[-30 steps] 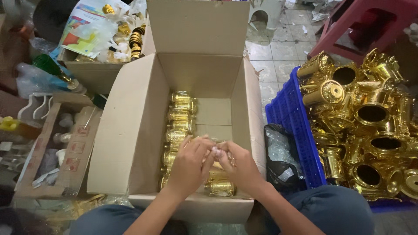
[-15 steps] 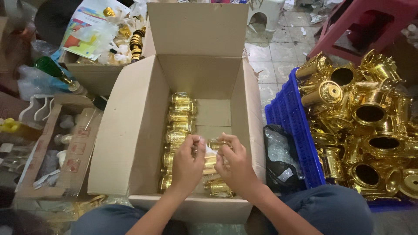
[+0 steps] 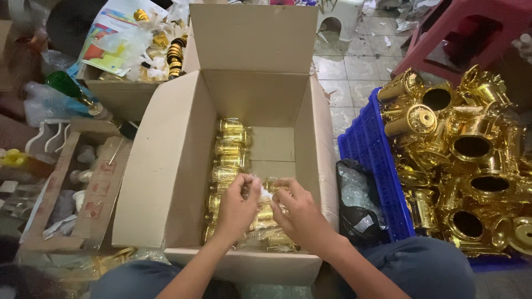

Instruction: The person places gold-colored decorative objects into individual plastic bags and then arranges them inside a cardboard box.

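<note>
Both hands inside the cardboard box (image 3: 166,166), near end. Left hand (image 3: 237,206) and right hand (image 3: 302,216) are pinched together on a clear plastic wrap (image 3: 265,195) around a gold piece (image 3: 271,185), sitting beside the wrapped gold row (image 3: 230,149) along the box's left wall. Best to keep the wrap taut and seat it upright, snug to the row. Loose gold cups fill the blue crate (image 3: 368,166), right.

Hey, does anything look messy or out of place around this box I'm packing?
Inside the cardboard box nothing stands out: wrapped gold cups lie in a neat row. The gold pieces in the blue crate are heaped at all angles, and loose wrappers litter the floor at left.
</note>
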